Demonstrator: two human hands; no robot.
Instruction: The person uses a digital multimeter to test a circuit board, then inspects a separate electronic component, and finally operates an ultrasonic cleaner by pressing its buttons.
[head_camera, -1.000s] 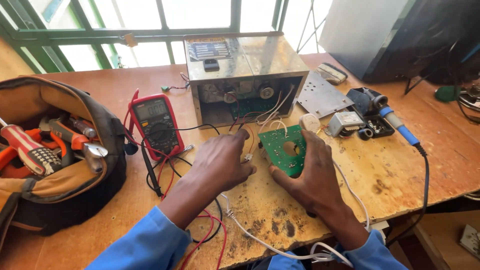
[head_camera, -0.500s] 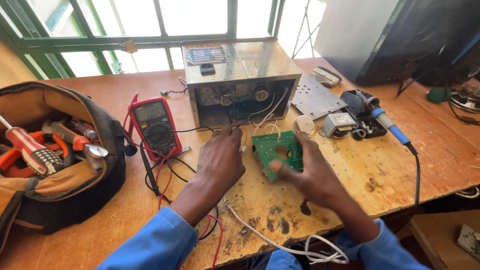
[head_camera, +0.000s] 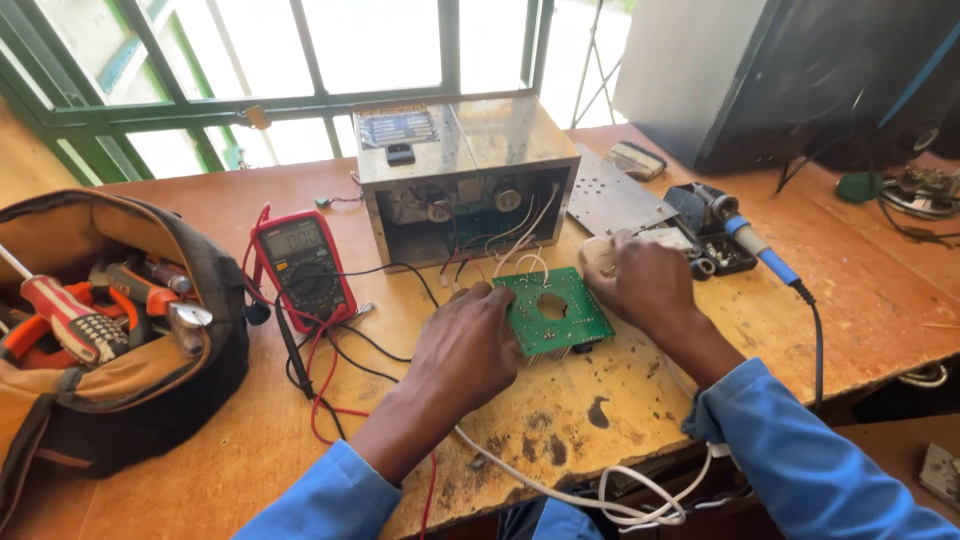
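Near the desk's (head_camera: 800, 330) front edge lies a green square circuit board (head_camera: 553, 312). The left hand (head_camera: 468, 345) rests its loosely curled grip on the board's left edge; the right hand (head_camera: 640, 280) touches its right corner, grip closed on a small pale part (head_camera: 597, 252).

A worn wooden table (head_camera: 250, 470), stained with dark marks, is being lit by daylight that is coming through a window (head_camera: 330, 45) well beyond the fingers. The panes are being framed and crossed by green bars (head_camera: 150, 55). To the far right of the fingers, a large dark cabinet (head_camera: 800, 70) is being left in shadow.
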